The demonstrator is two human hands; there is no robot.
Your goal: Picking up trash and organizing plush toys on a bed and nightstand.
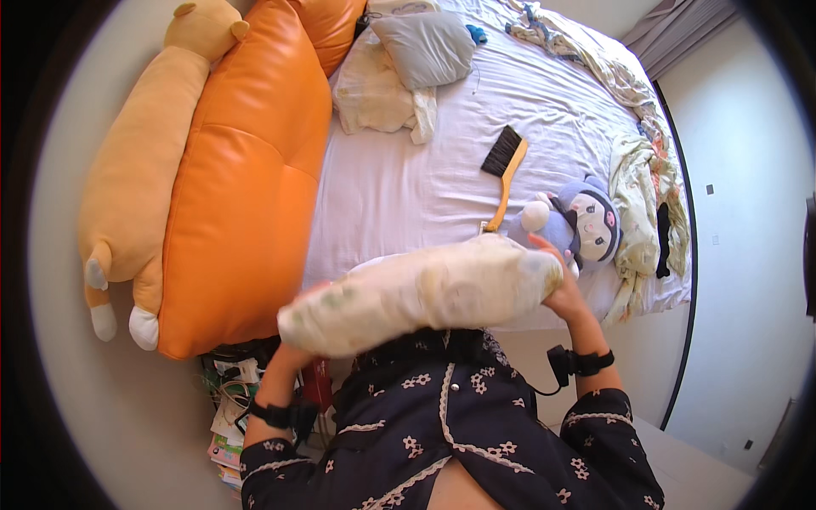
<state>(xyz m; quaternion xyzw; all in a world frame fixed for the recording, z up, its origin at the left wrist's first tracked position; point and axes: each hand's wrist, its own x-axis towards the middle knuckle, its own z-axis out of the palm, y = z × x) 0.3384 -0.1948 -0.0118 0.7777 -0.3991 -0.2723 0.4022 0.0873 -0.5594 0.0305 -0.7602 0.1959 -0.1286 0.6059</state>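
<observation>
A pale patterned pillow, somewhat blurred, is held sideways in front of my waist at the bed's near edge. My right hand grips its right end, with the thumb showing above. At the other end is my left hand, mostly hidden by the pillow. Just beyond the pillow, a bed brush with dark bristles and a wooden handle lies on the white sheet. A lilac plush toy lies to the right of the brush.
Along the left side are an orange padded headboard cushion and a long tan plush toy. A grey pillow lies on crumpled cloth at the far left of the bed. Rumpled bedding lines the right edge. Books and cables are stacked at lower left.
</observation>
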